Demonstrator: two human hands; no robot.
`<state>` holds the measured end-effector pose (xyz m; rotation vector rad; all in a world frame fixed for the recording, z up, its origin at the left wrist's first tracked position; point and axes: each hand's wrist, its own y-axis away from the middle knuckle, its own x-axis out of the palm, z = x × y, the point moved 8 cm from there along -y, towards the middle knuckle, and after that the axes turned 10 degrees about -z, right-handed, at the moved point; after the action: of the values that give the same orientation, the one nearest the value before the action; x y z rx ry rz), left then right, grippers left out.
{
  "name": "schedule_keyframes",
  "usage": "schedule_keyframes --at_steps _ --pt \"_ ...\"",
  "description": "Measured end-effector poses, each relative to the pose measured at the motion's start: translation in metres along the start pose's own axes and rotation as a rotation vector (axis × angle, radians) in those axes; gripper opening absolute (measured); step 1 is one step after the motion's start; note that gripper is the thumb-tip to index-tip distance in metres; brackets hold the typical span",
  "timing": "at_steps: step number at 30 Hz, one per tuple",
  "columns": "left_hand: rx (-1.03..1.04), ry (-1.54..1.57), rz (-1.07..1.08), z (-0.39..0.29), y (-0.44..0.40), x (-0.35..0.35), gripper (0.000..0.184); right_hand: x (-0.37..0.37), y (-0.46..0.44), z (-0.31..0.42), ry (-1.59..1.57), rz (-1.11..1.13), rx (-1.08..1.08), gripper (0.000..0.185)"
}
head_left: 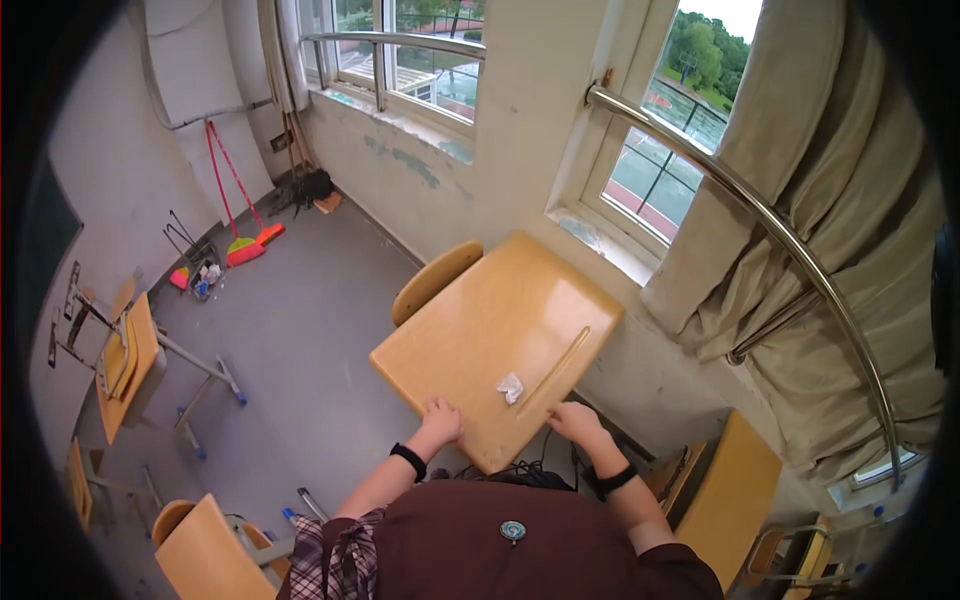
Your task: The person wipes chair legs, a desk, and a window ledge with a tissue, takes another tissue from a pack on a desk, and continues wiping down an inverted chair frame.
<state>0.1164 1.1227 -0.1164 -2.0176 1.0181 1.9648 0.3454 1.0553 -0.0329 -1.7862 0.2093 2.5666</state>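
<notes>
In front of me stands a wooden school desk (480, 330) with a long pencil groove in its top. A crumpled white tissue (510, 388) lies on it beside the groove. My left hand (441, 421) is closed at the desk's left near edge, its fingers curled over the rim. At the right edge my right hand (580, 424) is also closed, its fingertips bent against the rim. The undersides of both grips are hidden. A wooden chair back (437, 281) shows beyond the desk's far left side.
A windowed wall with a metal rail (740, 185) and beige curtain (800, 170) runs along the right. More desks stand behind me, one wooden desk (212, 550) at lower left and another desk (735, 490) at lower right. Red brooms (240, 250) lean in the far corner.
</notes>
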Motion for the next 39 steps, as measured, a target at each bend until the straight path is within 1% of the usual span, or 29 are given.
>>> schedule_keyframes --at_steps 3,5,8,9,11,12,14,17,20,23,26,29,32,35,38,39 --pt "0.05 -0.069 0.083 0.004 -0.022 0.03 0.059 0.02 -0.019 0.02 -0.104 -0.121 -0.028 0.026" --pt "0.048 -0.046 0.121 0.003 -0.024 0.033 0.057 0.041 -0.036 0.025 -0.165 -0.168 -0.027 0.027" --pt "0.031 -0.079 0.162 -0.004 -0.01 0.014 0.051 0.053 -0.051 0.03 -0.076 -0.161 0.034 0.033" --pt "0.02 -0.101 0.168 -0.005 -0.006 0.003 0.048 0.049 -0.055 0.035 -0.051 -0.21 0.005 0.035" --pt "-0.061 -0.014 0.071 0.004 -0.01 0.023 0.049 0.044 -0.06 0.042 -0.001 -0.315 -0.06 0.038" --pt "-0.102 0.03 0.021 0.01 -0.014 0.027 0.05 0.037 -0.063 0.045 0.044 -0.42 -0.075 0.039" --pt "-0.085 0.047 0.056 0.006 -0.003 0.012 0.051 0.029 -0.06 0.05 0.127 -0.621 -0.104 0.041" --pt "-0.088 0.065 0.1 0.006 0.001 0.012 0.053 0.051 -0.076 0.041 0.052 -0.395 -0.125 0.039" --pt "-0.095 0.074 0.107 0.005 0.002 0.006 0.055 0.068 -0.083 0.04 0.131 -0.204 -0.128 0.035" --pt "-0.06 0.024 0.123 0.004 -0.003 0.009 0.056 0.08 -0.084 0.04 0.136 -0.229 -0.222 0.029" --pt "-0.025 -0.024 0.158 0.002 -0.004 0.013 0.057 0.07 -0.074 0.05 0.133 -0.364 -0.299 0.024" --pt "-0.025 -0.011 0.157 0.001 -0.005 0.013 0.057 0.059 -0.061 0.054 -0.035 -0.355 -0.256 0.019" --pt "-0.03 0.013 0.156 -0.001 -0.002 0.008 0.055 0.066 -0.056 0.046 -0.115 -0.261 -0.182 0.017" --pt "-0.048 0.033 0.131 -0.001 -0.001 0.007 0.052 0.07 -0.05 0.043 -0.077 -0.21 -0.18 0.019" --pt "-0.039 0.018 0.125 0.0 -0.002 0.009 0.051 0.062 -0.046 0.041 -0.09 -0.235 -0.187 0.019" --pt "-0.034 0.019 0.121 -0.001 -0.001 0.008 0.051 0.063 -0.046 0.035 -0.123 -0.248 -0.157 0.019"
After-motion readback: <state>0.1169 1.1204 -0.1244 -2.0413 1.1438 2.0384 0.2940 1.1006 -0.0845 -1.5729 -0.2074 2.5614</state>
